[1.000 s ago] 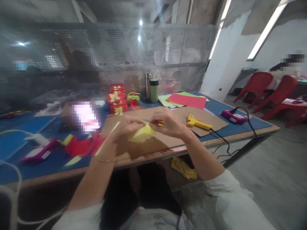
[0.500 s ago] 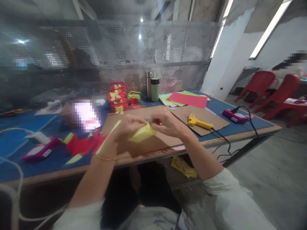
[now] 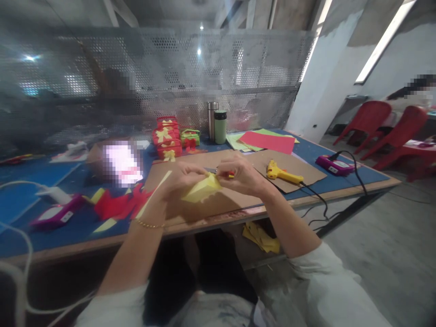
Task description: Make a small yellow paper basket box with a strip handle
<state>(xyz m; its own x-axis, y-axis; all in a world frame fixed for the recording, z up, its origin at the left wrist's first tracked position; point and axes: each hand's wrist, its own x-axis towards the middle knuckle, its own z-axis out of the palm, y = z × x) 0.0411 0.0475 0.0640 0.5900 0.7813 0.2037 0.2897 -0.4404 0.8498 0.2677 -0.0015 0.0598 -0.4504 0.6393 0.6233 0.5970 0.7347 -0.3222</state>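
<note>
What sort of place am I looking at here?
Probably a craft workshop: a glue gun lies on cardboard, coloured paper sheets are on the table, and small red boxes with yellow bows are stacked.

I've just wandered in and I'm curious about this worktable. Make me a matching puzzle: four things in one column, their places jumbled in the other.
Things
1. Folded yellow paper
2. Yellow glue gun
3. Green bottle
4. Red sheet

Places
A. Lying on a piece of cardboard
B. On top of light green sheets
C. Held between the left hand and the right hand
D. Standing next to a steel flask

Right pairs: 1-C, 2-A, 3-D, 4-B
</note>
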